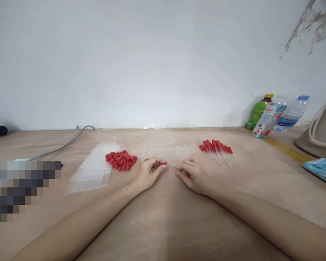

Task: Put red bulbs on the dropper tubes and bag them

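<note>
In the middle of the table, my left hand [149, 174] is closed on a red rubber dropper bulb [162, 164]. My right hand [193, 177] pinches a thin clear dropper tube [171, 165], whose end meets the bulb's mouth; how far it is inside I cannot tell. A bit of red also shows behind the left fingers. Just beyond both hands lie loose clear tubes [176, 153] in a row. To the left is a heap of red bulbs [122, 161], partly on clear plastic bags [93, 165]. Droppers with red bulbs fitted [217, 150] lie side by side on the right.
Bottles, one with a green label [258, 112] and one with a blue cap [292, 116], stand by the wall with a carton [266, 121]. A grey cable [62, 146] runs across the back left. A blue packet [322, 168] and a beige bag [312, 134] are far right.
</note>
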